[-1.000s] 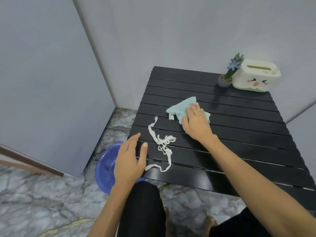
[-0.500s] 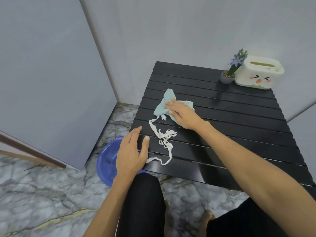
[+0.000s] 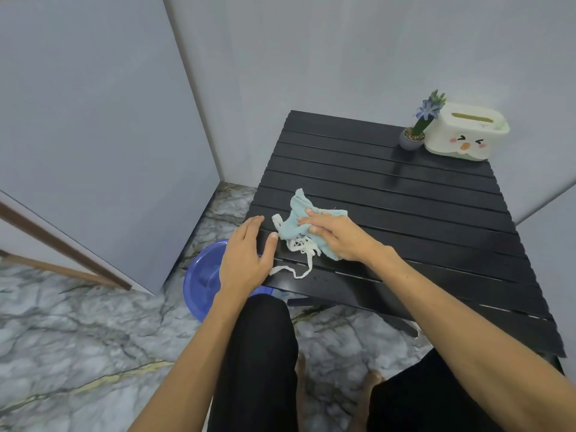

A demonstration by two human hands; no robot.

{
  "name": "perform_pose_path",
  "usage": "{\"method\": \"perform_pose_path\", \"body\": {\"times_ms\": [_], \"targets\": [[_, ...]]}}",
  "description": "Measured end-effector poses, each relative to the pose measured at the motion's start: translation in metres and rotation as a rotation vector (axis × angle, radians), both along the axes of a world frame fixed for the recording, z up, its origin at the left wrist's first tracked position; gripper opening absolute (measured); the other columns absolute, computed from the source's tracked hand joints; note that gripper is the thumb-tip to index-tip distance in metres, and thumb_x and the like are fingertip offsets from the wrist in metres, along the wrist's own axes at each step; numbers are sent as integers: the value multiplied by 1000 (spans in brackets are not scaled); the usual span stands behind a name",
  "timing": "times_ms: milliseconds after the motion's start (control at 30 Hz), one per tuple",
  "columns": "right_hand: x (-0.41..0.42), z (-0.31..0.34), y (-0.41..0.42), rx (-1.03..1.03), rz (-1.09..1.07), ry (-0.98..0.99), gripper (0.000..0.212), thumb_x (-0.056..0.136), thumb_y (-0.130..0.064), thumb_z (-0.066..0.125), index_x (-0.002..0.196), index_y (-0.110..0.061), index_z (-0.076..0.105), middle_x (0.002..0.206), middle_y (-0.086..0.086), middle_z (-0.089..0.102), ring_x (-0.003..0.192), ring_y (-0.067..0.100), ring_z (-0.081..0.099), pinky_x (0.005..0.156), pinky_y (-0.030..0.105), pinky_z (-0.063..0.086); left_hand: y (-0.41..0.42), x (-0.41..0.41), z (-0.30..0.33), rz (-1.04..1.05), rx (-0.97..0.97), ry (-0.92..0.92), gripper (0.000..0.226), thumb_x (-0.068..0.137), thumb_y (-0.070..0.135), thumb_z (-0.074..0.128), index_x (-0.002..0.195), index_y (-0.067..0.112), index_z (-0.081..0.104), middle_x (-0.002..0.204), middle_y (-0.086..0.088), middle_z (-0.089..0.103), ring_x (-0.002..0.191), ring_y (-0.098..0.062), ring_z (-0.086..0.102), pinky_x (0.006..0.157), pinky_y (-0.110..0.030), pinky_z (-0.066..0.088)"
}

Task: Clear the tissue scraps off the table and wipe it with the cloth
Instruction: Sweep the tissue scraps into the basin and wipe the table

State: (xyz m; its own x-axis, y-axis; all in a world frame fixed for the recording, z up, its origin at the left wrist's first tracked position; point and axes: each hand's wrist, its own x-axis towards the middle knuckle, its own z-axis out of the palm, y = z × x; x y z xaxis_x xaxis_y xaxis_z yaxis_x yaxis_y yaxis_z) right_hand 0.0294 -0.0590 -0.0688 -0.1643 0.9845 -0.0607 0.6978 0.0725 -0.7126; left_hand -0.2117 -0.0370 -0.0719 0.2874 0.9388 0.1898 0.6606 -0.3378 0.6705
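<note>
A light blue cloth [image 3: 294,218] lies crumpled near the front left corner of the black slatted table [image 3: 405,207]. My right hand [image 3: 335,235] presses down on the cloth with fingers spread over it. White tissue scraps [image 3: 301,255] are bunched against and partly under the cloth, one strip trailing to the table's front edge. My left hand [image 3: 246,260] is open at the table's left edge, cupped beside the scraps, thumb close to them, holding nothing.
A blue plastic basin [image 3: 204,283] stands on the marble floor below the table's left edge, partly hidden by my left hand. At the far right corner stand a small potted plant [image 3: 417,129] and a white tissue box [image 3: 464,135]. Grey walls close in left and behind.
My right hand has slid the cloth left and toward me, pushing the tissue scraps into a bunch near the table's left edge. The left hand has stayed at that edge.
</note>
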Motion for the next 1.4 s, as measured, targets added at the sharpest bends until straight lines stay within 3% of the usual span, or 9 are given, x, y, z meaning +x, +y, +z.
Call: {"method": "perform_pose_path", "body": {"times_ms": [133,300,467,600,733,933,1033,1133,1400], "targets": [[2,16,-22,65,-187,48,28,103,-25,45,123,-18,63,119,-16,64,103,8,60,89,25,43,-1,-2,1,4,-9,-3,50,98,48,44,141,22,46,145,6,47,134,-12,39,104,-33,37],[18,39,-70,117,-430,80,26,103,-25,45,117,-17,65,110,3,70,90,22,63,73,17,43,-3,-6,0,3,-13,-28,49,98,48,43,140,21,47,144,5,49,132,-13,41,104,-37,40],[9,30,-129,116,-571,-20,20,104,-26,38,108,-22,58,100,14,67,93,34,61,73,31,45,-6,-11,-1,-9,-7,-36,51,98,49,41,140,21,46,145,4,48,133,-15,41,102,-37,41],[-35,4,-137,135,-653,-115,37,105,-32,29,119,-11,57,130,15,57,133,33,41,109,46,32,-9,-13,-2,-24,-1,-13,52,98,49,41,141,21,45,145,3,48,133,-15,41,104,-41,42],[-66,10,-116,145,-775,-109,31,104,-32,24,92,-19,50,89,0,57,123,36,47,108,58,27,-9,-14,-1,-31,-22,1,55,98,53,38,142,21,43,147,4,46,135,-14,39,105,-42,41],[-47,29,-109,127,-610,-425,35,102,-36,28,79,-19,49,75,-7,53,103,29,54,80,40,32,-8,-16,0,-54,-7,18,53,99,48,40,143,19,43,146,2,47,134,-16,40,104,-40,41],[-25,19,-117,144,-421,-532,52,100,-43,20,109,-15,62,115,0,66,127,25,46,99,41,35,-8,-17,-1,-77,42,44,50,100,45,41,140,16,45,142,-1,50,130,-17,43,102,-38,43],[-15,4,-126,137,-266,-574,62,100,-50,24,145,-11,40,155,2,33,148,18,17,120,40,14,-5,-19,-2,-94,53,31,51,100,44,40,141,14,45,144,-3,49,131,-19,42,105,-38,40],[-65,-8,-105,205,-653,-353,58,100,-29,19,136,7,47,144,22,47,141,32,35,119,39,18,12,-34,-10,-126,7,-8,58,99,48,36,145,13,41,152,-4,40,139,-17,31,113,-29,24]]}}
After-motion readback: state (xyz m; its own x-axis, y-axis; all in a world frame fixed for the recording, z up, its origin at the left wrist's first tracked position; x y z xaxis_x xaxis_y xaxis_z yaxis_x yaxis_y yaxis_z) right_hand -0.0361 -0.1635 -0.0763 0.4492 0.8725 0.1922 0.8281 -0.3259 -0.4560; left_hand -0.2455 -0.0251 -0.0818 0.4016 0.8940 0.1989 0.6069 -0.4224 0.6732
